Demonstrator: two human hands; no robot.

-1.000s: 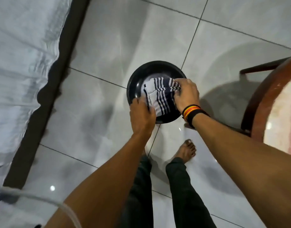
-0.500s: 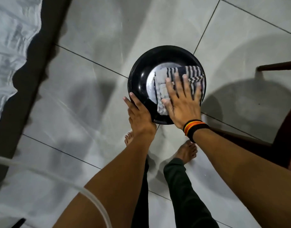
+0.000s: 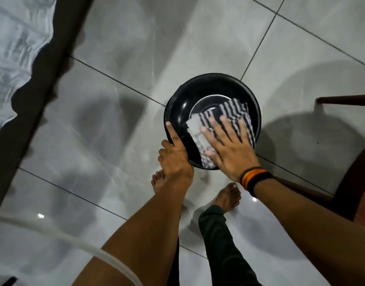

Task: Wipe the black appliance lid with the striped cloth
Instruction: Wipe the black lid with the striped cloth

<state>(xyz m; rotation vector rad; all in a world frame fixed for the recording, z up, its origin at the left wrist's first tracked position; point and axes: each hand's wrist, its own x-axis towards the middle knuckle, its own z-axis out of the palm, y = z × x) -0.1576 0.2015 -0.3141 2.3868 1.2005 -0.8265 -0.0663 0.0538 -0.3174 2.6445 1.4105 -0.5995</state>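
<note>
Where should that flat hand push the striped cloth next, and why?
Probably toward the lid's far left. The right hand presses the striped cloth flat over the near right side of the black lid, while the left hand grips its rim. The far-left inner surface is uncovered.

A home interior is suggested: a glossy grey tiled floor (image 3: 119, 48) is seen, a white draped sheet (image 3: 14, 44) at one side, dark wooden furniture (image 3: 354, 170) opposite, and bare feet (image 3: 229, 197).
</note>
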